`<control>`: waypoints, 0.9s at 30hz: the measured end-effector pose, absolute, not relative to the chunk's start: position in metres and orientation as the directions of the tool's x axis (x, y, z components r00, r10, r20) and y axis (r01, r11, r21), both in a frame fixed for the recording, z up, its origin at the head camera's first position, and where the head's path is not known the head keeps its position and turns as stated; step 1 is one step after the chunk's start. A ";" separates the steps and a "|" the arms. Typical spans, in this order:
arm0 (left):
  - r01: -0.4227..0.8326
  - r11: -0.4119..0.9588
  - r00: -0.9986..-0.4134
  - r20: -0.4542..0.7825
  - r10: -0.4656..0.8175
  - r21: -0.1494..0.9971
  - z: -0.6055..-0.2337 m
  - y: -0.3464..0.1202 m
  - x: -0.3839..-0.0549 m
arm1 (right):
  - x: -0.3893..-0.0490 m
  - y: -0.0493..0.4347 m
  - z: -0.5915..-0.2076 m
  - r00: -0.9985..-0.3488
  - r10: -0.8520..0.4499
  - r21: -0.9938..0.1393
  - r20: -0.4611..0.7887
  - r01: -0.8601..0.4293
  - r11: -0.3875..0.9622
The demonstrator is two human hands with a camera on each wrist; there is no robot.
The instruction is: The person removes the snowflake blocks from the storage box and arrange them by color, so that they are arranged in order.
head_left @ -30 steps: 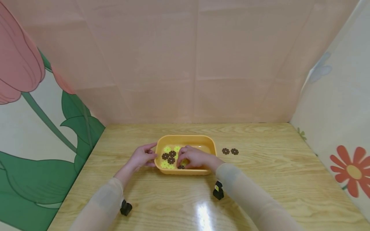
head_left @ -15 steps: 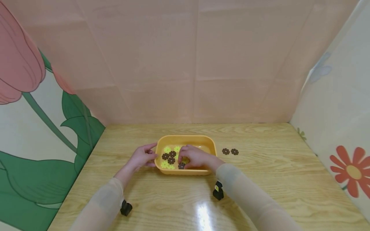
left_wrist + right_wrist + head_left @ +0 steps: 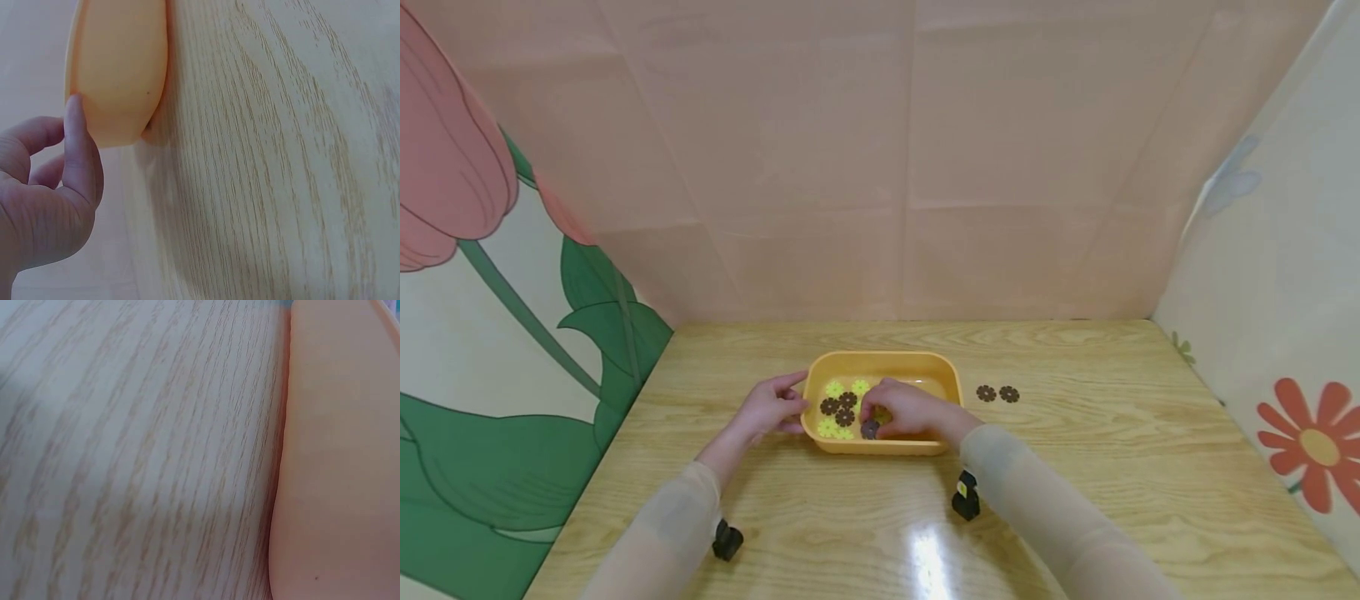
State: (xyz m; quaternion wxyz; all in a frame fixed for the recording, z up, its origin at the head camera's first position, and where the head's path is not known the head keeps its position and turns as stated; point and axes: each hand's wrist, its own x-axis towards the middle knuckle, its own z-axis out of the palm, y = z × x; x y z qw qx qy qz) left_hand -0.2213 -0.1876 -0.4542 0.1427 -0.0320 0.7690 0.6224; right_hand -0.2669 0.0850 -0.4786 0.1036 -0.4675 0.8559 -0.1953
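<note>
In the head view, my left hand (image 3: pixel 771 408) is at the left end of a yellow-orange plastic basin (image 3: pixel 883 447). Its fingertips touch the outside near the rim; the left wrist view shows a digit against the basin wall (image 3: pixel 119 81). My right hand (image 3: pixel 906 406) reaches into the basin and pinches a brown flower-shaped disc (image 3: pixel 870 429) near the front wall. Brown discs (image 3: pixel 845 416) and yellow-green flower-shaped discs (image 3: pixel 827 427) lie in the basin's left half. Part of a yellow disc shows beneath the right hand. The right wrist view misses the hand.
Two brown discs (image 3: pixel 997 393) lie side by side on the wooden table (image 3: pixel 1112 450), right of the basin. A pink cloth (image 3: pixel 902 167) hangs behind the table. Printed flower panels stand left and right. Small black devices (image 3: pixel 966 496) hang at both wrists.
Within the right hand's fingers, the brown disc has shifted slightly and tilted, now looking greyer in the light. The left hand and the basin stay in place.
</note>
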 end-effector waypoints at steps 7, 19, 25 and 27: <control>-0.230 0.218 -0.957 -0.261 0.124 0.948 -0.454 -0.187 -0.221 | -0.268 0.086 -0.479 -0.524 -0.850 -0.421 0.055 -0.784 0.456; -0.237 0.220 -0.956 -0.267 0.119 0.946 -0.456 -0.187 -0.222 | -0.269 0.086 -0.479 -0.580 -0.815 -0.437 0.027 -0.740 0.512; -0.240 0.220 -0.956 -0.269 0.116 0.946 -0.455 -0.187 -0.222 | -0.268 0.086 -0.478 -0.597 -0.802 -0.465 0.016 -0.714 0.523; -0.242 0.223 -0.956 -0.271 0.115 0.944 -0.455 -0.187 -0.222 | -0.267 0.087 -0.478 -0.598 -0.801 -0.475 0.014 -0.709 0.521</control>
